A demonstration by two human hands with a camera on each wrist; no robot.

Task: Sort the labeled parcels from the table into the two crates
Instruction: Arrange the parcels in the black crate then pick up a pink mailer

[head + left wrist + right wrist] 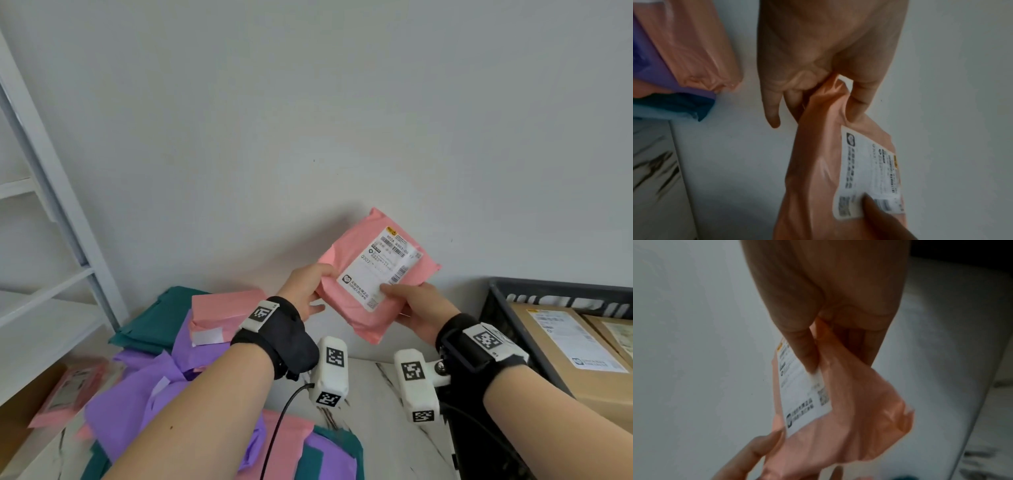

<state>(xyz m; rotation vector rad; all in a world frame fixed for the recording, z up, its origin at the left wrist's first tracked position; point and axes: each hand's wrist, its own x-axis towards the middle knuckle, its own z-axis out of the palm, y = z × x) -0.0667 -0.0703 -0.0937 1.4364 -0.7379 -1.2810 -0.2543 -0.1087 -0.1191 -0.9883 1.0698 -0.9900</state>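
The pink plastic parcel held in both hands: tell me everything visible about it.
The pink plastic parcel is a soft, flat, slightly crinkled mailer bag held up in the air in front of the pale wall, tilted. A white printed shipping label with barcodes covers much of its facing side. The left hand grips its left edge; the right hand pinches its lower right edge, thumb on the label.

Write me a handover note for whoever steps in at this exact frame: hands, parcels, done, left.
Left hand: grips the pink parcel at its left edge.
Right hand: pinches the same parcel, thumb on its white label.
The parcel is held up in the air, label facing the person.
Done: brown boxes already lie in the dark crate on the right.
Left: place this parcel, then sort the pile of pink, purple and green parcels on the table. The second crate is not clearly in view.
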